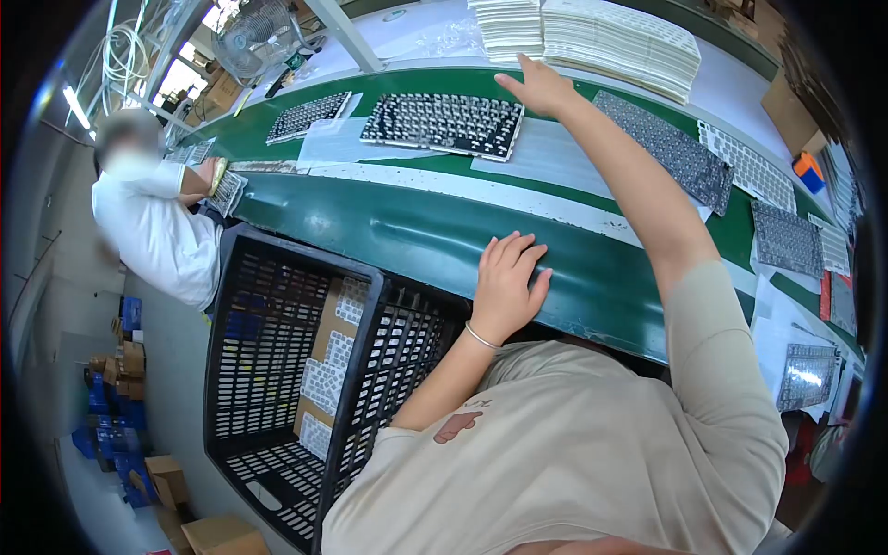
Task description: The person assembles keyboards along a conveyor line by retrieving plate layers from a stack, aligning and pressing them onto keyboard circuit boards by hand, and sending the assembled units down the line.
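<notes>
My left hand [507,277] lies on the green front ledge [407,236] of the bench, fingers spread, holding nothing. My right hand [544,90] stretches out over the bench, thumb and forefinger apart, and nothing shows in it. It is just in front of a stack of white sheets [618,48] and a second stack [508,30]; whether it touches them I cannot tell. Left of and below it sits a keyboard assembly [444,123] with rows of black switches in a pale frame. A dark keyboard plate [668,148] lies to the right of my right forearm.
Another keyboard assembly [307,117], a white keyboard frame [747,168] and a dark plate [788,239] line the bench. A black crate [375,277] holding keyboard parts stands at my left. A co-worker [153,222] handles a keyboard at the far left. An orange-and-blue object [809,172] is at right.
</notes>
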`<state>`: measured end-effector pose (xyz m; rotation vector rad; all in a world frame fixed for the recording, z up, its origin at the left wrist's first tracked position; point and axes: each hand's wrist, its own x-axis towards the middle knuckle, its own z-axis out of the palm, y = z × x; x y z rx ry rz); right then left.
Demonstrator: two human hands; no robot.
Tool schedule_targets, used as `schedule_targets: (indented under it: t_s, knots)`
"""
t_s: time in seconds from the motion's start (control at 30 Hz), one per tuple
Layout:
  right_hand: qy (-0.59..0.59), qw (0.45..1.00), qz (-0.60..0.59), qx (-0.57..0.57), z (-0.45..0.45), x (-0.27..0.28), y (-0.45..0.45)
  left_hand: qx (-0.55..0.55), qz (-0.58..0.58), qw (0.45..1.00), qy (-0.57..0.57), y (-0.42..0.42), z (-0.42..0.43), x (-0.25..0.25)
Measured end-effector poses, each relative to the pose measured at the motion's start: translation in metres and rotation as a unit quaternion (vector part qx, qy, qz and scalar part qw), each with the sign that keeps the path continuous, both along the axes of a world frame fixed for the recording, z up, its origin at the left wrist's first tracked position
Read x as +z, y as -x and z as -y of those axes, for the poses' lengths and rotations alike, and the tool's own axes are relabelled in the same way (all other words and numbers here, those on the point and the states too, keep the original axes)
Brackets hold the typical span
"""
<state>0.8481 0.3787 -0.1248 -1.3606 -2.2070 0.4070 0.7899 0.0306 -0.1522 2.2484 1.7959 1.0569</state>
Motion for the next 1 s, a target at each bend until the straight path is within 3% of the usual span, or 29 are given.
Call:
schedule_targets:
  t_s: [0.13, 0.23, 0.33, 0.43, 0.67, 0.73, 0.8, 0.83, 0.87, 0.93, 0.97, 1.0]
  knots:
    - [-0.014, 0.996, -0.002, 0.091, 0.090, 0.030, -0.048, 0.007, 0.013, 0.999, -0.038, -0.005, -0.002, 0.001]
    - [-0.061, 0.987, 0.018, 0.150, 0.142, -0.006, -0.108, -0.016, 0.007, 0.998, -0.063, -0.007, -0.004, 0.005]
    - [-0.201, 0.966, 0.104, 0.126, 0.206, -0.044, -0.157, -0.042, 0.014, 0.997, -0.056, -0.008, -0.004, 0.002]
    - [-0.122, 0.984, 0.034, 0.128, 0.234, -0.039, -0.179, -0.043, 0.004, 0.998, -0.055, -0.014, -0.004, 0.005]
    - [-0.195, 0.971, 0.121, 0.072, 0.253, -0.039, -0.182, -0.054, -0.014, 0.996, -0.066, -0.016, -0.004, -0.007]
    - [-0.114, 0.982, 0.128, 0.078, 0.271, -0.028, -0.184, -0.064, -0.016, 0.996, -0.056, -0.017, -0.001, -0.003]
    - [-0.058, 0.989, 0.097, 0.091, 0.295, -0.011, -0.194, -0.063, 0.178, 0.982, 0.028, -0.007, -0.004, -0.010]
    - [-0.056, 0.992, 0.056, 0.102, 0.306, -0.004, -0.203, -0.041, 0.319, 0.943, 0.082, 0.000, -0.004, -0.011]
    - [-0.074, 0.990, 0.016, 0.116, 0.314, 0.008, -0.213, -0.023, 0.367, 0.928, 0.066, -0.001, 0.002, 0.006]
    - [-0.148, 0.976, -0.061, 0.145, 0.329, 0.042, -0.239, 0.002, 0.367, 0.929, -0.051, 0.005, 0.011, 0.044]
    - [-0.100, 0.985, -0.117, 0.075, 0.350, 0.071, -0.251, 0.001, 0.429, 0.893, -0.140, -0.003, 0.021, 0.075]
    - [-0.147, 0.979, -0.132, 0.057, 0.364, 0.098, -0.274, -0.070, 0.500, 0.838, -0.206, 0.007, 0.028, 0.106]
